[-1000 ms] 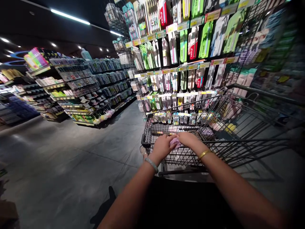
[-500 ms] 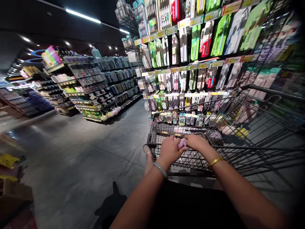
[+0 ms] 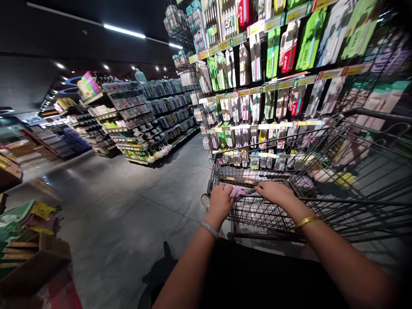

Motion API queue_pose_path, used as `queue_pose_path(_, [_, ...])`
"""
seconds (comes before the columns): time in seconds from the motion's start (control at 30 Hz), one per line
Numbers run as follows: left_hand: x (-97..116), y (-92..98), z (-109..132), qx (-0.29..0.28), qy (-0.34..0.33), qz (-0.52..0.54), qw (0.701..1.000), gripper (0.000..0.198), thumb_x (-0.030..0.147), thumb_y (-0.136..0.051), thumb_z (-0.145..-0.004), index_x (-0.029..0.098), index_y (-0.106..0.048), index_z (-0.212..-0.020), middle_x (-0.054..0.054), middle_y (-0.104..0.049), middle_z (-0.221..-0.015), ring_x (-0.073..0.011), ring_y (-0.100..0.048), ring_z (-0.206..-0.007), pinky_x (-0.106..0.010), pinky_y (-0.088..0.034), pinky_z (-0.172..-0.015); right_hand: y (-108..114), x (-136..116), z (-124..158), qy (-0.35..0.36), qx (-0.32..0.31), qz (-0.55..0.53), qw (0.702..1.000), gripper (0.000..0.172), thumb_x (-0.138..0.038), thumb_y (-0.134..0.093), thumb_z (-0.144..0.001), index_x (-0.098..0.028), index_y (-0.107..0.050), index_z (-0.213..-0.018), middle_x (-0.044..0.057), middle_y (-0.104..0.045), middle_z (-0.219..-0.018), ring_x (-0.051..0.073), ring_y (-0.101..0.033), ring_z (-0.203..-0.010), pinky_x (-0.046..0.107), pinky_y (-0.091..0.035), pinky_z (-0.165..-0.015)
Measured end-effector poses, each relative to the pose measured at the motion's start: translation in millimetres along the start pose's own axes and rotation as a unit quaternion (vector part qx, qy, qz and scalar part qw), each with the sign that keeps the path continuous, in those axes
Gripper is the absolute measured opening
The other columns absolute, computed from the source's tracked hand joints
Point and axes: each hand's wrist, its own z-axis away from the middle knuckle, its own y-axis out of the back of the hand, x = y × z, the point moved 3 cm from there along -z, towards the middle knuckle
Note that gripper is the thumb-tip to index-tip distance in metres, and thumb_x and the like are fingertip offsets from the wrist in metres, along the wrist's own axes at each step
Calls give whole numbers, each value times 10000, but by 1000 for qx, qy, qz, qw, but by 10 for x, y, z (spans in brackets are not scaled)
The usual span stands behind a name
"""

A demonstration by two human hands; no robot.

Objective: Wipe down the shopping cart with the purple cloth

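The cart (image 3: 354,201) is gripped at its handle by the left hand (image 3: 220,201) and right hand (image 3: 273,192), both closed, with a pink cloth (image 3: 238,192) between them, beside stocked racks (image 3: 257,90).

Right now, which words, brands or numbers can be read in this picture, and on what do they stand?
"5+1", seemingly: toothbrush pack, top row.
Red packs: vertical brand, blurred.
Green packs: lettering blurred.
Yellow price tags: too small.
Cart, held by left hand and right hand: no text visible.
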Motion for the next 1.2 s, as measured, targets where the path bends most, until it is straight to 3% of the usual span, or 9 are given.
queue_pose_path(0.13, [137, -23, -84, -22, -6, -4, 1000, 438, 597, -442, -953, 224, -671, -970, -84, -623, -960, -239, -578, -927, -340, -430, -809, -27, 7, -79, -20, -26, 42, 999, 472, -430, -354, -953, -179, -718, -1118, 164, -694, -1186, 318, -646, -1068, 412, -469, -850])
queue_pose_path(0.27, [185, -51, -159, -51, 27, -2, 998, 480, 562, -369, -985, 216, -701, -961, -81, -646, -907, -234, -603, -858, -327, -439, -747, -76, 40, -144, 2, -47, 37, 998, 509, -495, -353, -973, -180, -706, -1160, 154, -689, -1217, 300, -640, -1102, 392, -455, -891])
queue_pose_path(0.37, [198, -57, -150, -45, 43, 6, 998, 377, 477, -445, -977, 261, -666, -1193, -60, -655, -916, -224, -613, -863, -309, -436, -740, -82, 79, -102, 24, -18, 22, 999, 529, -508, -317, -985, -193, -709, -1149, 134, -709, -1159, 273, -657, -1042, 349, -459, -845])
queue_pose_path(0.47, [209, -36, -73, -17, 4, 34, 999, 404, 429, -489, -974, 379, -546, -1371, -36, -639, -968, -209, -603, -906, -299, -431, -778, -54, 89, -6, 28, 35, 24, 999, 509, -488, -326, -979, -197, -727, -1100, 131, -725, -1084, 274, -667, -963, 337, -456, -774])
queue_pose_path(0.6, [186, 3, 56, -21, -62, 55, 996, 290, 471, -527, -961, 363, -666, -1192, -41, -601, -1042, -206, -573, -969, -305, -426, -830, -17, 58, 101, 17, 75, 44, 996, 484, -440, -339, -973, -177, -743, -1023, 145, -732, -1038, 260, -669, -912, 322, -441, -742])
queue_pose_path(0.7, [153, 28, 83, -41, -106, 55, 992, 472, 559, -690, -830, 341, -627, -1244, -51, -577, -1092, -227, -557, -1018, -317, -430, -870, 0, 42, 127, 16, 85, 51, 995, 461, -418, -350, -967, -174, -739, -1009, 144, -732, -1032, 252, -667, -899, 314, -427, -728])
queue_pose_path(0.77, [119, 36, 51, -57, -112, 43, 991, 555, 546, -760, -769, 333, -608, -1258, -50, -573, -1088, -232, -559, -1011, -311, -433, -853, 5, 47, 123, 18, 81, 48, 995, 457, -419, -346, -966, -182, -736, -983, 137, -732, -1020, 248, -664, -889, 311, -418, -722])
queue_pose_path(0.97, [72, 35, -78, -103, -98, 33, 989, 353, 548, -674, -850, 299, -652, -1100, -27, -596, -995, -194, -584, -888, -270, -402, -713, -22, 91, 71, 38, 61, 30, 997, 475, -454, -329, -960, -196, -727, -982, 130, -726, -995, 258, -655, -881, 314, -399, -690])
queue_pose_path(1.2, [288, -78, 74, 17, 7, 46, 999, 333, 569, -526, -937, 264, -653, -978, -34, -611, -954, -201, -565, -912, -295, -387, -766, -46, 90, 55, 28, 64, 45, 997, 454, -444, -346, -958, -195, -725, -972, 135, -731, -1019, 260, -662, -895, 318, -400, -705])
